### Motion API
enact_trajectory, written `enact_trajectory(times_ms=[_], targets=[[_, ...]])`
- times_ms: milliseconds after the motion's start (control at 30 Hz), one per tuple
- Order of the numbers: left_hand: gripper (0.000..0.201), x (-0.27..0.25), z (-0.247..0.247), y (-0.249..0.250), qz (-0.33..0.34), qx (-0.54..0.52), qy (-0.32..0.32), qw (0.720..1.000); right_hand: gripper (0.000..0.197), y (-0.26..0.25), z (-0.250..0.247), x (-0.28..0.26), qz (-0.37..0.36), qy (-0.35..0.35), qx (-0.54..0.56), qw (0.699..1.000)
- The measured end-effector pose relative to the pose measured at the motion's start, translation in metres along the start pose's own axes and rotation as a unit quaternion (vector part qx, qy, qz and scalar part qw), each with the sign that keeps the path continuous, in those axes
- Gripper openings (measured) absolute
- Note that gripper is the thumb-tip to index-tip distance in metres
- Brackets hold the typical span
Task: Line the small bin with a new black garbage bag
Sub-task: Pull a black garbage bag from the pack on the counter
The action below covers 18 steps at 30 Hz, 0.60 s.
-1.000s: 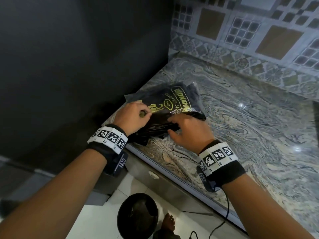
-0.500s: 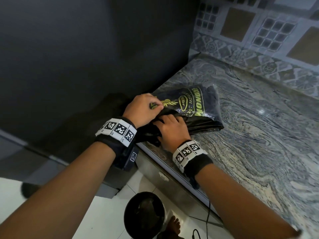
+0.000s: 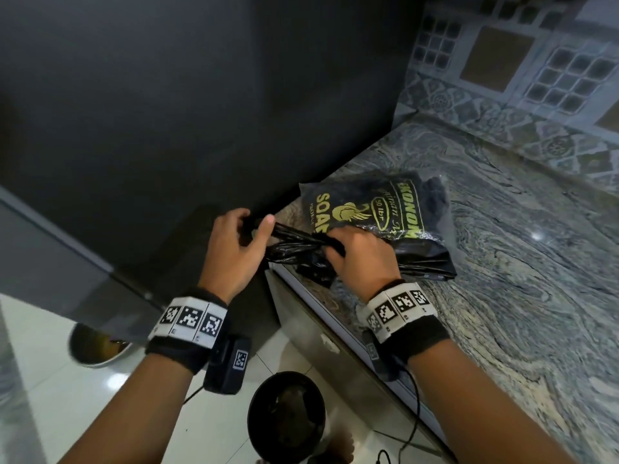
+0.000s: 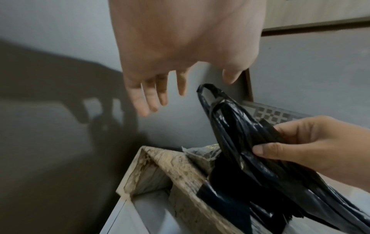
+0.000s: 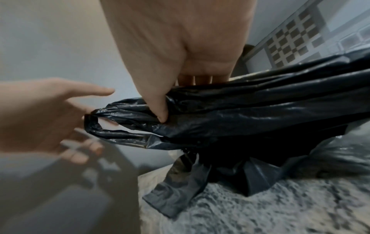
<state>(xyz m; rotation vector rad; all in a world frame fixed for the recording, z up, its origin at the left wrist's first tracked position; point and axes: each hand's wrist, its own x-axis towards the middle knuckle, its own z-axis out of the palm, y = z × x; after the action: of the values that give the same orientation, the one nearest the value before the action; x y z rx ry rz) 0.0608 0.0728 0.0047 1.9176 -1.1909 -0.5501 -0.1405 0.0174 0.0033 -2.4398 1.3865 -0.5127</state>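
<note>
A printed plastic packet (image 3: 368, 209) of black garbage bags lies at the left end of the marble counter (image 3: 519, 296). One black bag (image 3: 294, 244) sticks partly out of it to the left, past the counter edge. My right hand (image 3: 335, 251) pinches this bag (image 5: 240, 110) between thumb and fingers near its handles. My left hand (image 3: 256, 221) hovers at the looped handle end (image 4: 206, 90) with its fingers (image 4: 154, 101) spread and relaxed, holding nothing. The small black bin (image 3: 286, 416) stands on the floor below, between my forearms.
A tall dark panel (image 3: 167, 128) rises just left of the counter. A steel bowl (image 3: 97, 346) sits on the white floor tiles at the left. A bare foot (image 3: 338, 447) and a black cable (image 3: 415, 413) are beside the bin. Patterned wall tiles (image 3: 536, 78) back the counter.
My right hand has taken hold of one bag and drawn it leftward out of the packet. My left hand has let go of the packet and opened beside the bag's handle.
</note>
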Motion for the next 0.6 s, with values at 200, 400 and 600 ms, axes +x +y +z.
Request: enact_trajectory(times_ms=[200, 400, 600], targets=[[0.034, -0.034, 0.001, 0.000, -0.093, -0.160, -0.074, 0.980, 0.021, -0.010, -0.008, -0.004, -0.004, 0.013, 0.011, 1.000], [0.014, -0.049, -0.003, 0.010, -0.075, -0.259, -0.050, 0.962, 0.023, -0.030, -0.016, -0.013, -0.026, -0.004, 0.017, 1.000], [0.009, -0.065, -0.028, 0.018, 0.010, -0.255, -0.028, 0.967, 0.030, -0.053, -0.027, -0.027, -0.043, 0.002, 0.053, 0.998]])
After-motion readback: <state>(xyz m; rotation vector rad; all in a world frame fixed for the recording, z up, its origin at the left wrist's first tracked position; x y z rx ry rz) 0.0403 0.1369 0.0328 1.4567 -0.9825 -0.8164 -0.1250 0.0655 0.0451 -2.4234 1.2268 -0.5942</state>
